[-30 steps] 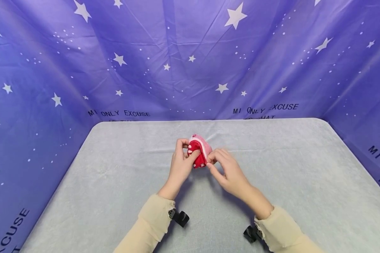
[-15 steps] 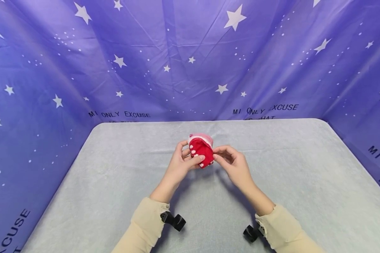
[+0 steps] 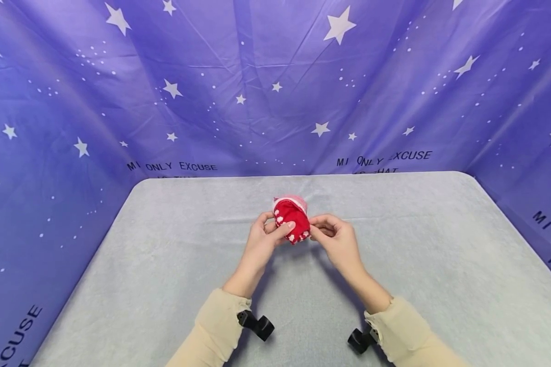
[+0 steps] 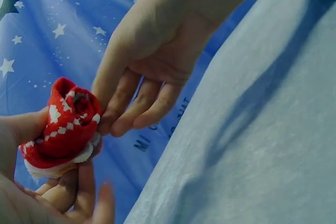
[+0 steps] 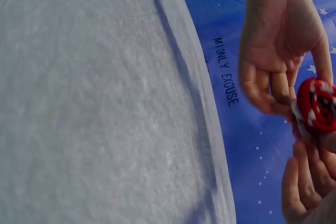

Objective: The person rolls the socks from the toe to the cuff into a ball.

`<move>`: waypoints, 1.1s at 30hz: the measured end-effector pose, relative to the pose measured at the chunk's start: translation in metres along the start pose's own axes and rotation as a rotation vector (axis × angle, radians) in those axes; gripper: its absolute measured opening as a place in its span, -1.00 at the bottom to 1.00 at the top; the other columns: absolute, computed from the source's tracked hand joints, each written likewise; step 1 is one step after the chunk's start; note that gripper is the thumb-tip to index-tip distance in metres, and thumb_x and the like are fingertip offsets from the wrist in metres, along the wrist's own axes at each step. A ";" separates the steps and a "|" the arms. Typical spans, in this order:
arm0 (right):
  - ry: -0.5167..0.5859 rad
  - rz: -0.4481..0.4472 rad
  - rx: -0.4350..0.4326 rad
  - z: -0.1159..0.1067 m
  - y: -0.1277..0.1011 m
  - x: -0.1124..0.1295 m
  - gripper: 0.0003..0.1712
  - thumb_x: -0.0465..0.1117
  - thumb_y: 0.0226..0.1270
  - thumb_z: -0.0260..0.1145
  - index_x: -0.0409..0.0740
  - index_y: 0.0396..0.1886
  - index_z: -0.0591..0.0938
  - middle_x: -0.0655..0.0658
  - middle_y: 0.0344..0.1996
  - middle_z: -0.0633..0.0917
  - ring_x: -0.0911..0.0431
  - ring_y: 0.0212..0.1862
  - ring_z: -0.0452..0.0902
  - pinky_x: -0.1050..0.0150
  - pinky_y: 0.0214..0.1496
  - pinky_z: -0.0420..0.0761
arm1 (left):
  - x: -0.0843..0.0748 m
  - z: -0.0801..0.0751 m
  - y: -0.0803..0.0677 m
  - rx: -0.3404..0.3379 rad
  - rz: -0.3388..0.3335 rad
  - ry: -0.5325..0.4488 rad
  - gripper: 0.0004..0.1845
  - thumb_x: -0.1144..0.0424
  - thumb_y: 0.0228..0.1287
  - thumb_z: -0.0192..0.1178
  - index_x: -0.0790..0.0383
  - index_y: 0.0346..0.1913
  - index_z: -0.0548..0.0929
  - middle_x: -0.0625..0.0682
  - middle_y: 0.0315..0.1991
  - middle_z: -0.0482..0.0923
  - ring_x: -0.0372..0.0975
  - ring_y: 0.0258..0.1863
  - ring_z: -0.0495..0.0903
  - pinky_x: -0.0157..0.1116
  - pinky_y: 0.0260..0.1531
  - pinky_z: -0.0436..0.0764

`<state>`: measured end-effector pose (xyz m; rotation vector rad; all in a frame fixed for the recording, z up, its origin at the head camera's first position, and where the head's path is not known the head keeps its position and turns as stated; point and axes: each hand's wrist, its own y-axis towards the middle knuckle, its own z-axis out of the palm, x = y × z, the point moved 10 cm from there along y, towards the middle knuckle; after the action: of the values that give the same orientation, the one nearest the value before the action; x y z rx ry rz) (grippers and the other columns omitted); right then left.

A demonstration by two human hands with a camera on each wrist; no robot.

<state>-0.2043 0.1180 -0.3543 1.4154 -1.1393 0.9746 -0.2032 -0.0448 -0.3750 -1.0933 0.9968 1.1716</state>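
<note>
In the head view a red sock [image 3: 298, 216], with white spots and a pink-and-white part along its far side, is bundled above the table. My left hand [image 3: 259, 242] grips it from the left, thumb across the red face and fingers behind. At the bundle's right edge my right hand [image 3: 342, 242] pinches the fabric between thumb and forefinger. Seen from the left wrist, the red sock bundle [image 4: 65, 124] has a spiral of rolled layers at its end. The right wrist view shows that coiled end of the sock [image 5: 320, 106] between both hands.
A grey cloth-covered table [image 3: 165, 285] lies beneath the hands. Purple-blue curtains [image 3: 275, 112] with white stars and black lettering stand behind and at both sides. Black wrist cameras sit on the left cuff [image 3: 225, 311] and right cuff [image 3: 390, 321].
The bundle has turned: its red face now shows more, and the pink part sits at the far side. My left thumb has come out of the fold onto the red face.
</note>
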 end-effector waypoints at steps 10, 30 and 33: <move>-0.066 -0.123 0.099 0.014 -0.001 0.000 -0.94 -0.41 0.33 0.26 -0.38 -0.28 0.61 -0.17 -0.41 0.63 0.32 -0.34 0.50 0.47 -0.29 0.51 | 0.000 -0.007 0.004 -0.130 0.071 0.014 -0.61 0.40 0.20 0.31 0.32 0.06 0.46 0.18 -0.13 0.75 -0.39 -0.31 0.59 -0.44 -0.27 0.55; 0.037 -0.050 0.139 0.022 -0.006 -0.005 -0.94 -0.47 0.36 0.15 -0.45 -0.30 0.52 -0.01 -0.46 0.60 0.32 -0.37 0.53 0.42 -0.28 0.60 | -0.008 0.003 0.013 -0.045 0.104 0.007 -0.48 0.41 0.25 0.23 0.27 0.22 0.28 0.21 0.16 0.52 -0.26 -0.02 0.62 -0.43 -0.11 0.63; 0.097 0.016 0.120 0.018 -0.003 -0.013 -0.90 -0.48 0.38 0.11 -0.53 -0.27 0.48 0.01 -0.47 0.62 0.31 -0.37 0.58 0.43 -0.22 0.66 | -0.010 0.008 0.010 0.048 0.097 0.083 -0.33 0.44 0.19 0.26 0.31 0.33 0.23 0.28 0.27 0.47 -0.08 0.11 0.62 -0.34 0.03 0.64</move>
<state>-0.2044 0.1025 -0.3699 1.4397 -1.0369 1.1269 -0.2146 -0.0386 -0.3645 -1.0729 1.1471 1.1819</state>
